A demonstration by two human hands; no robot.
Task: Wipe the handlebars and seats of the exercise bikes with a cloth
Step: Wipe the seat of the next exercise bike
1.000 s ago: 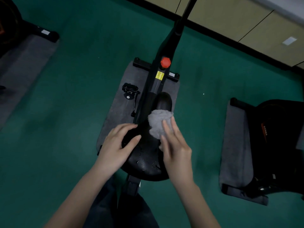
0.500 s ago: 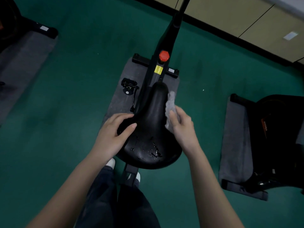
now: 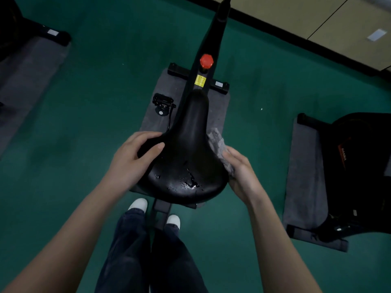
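1. Seat [image 3: 188,149]: black, above a grey mat [image 3: 220,111]; wet spots near its rear edge.
2. Left hand [image 3: 131,159]: grasps the seat's left edge, thumb on top, fingers curled over the side.
3. Right hand [image 3: 243,174]: slightly blurred, fingers roughly straight, pressing the cloth [image 3: 218,140] against the seat's right edge.
4. Cloth: grey, crumpled, between right hand and seat, its front end past the fingertips.
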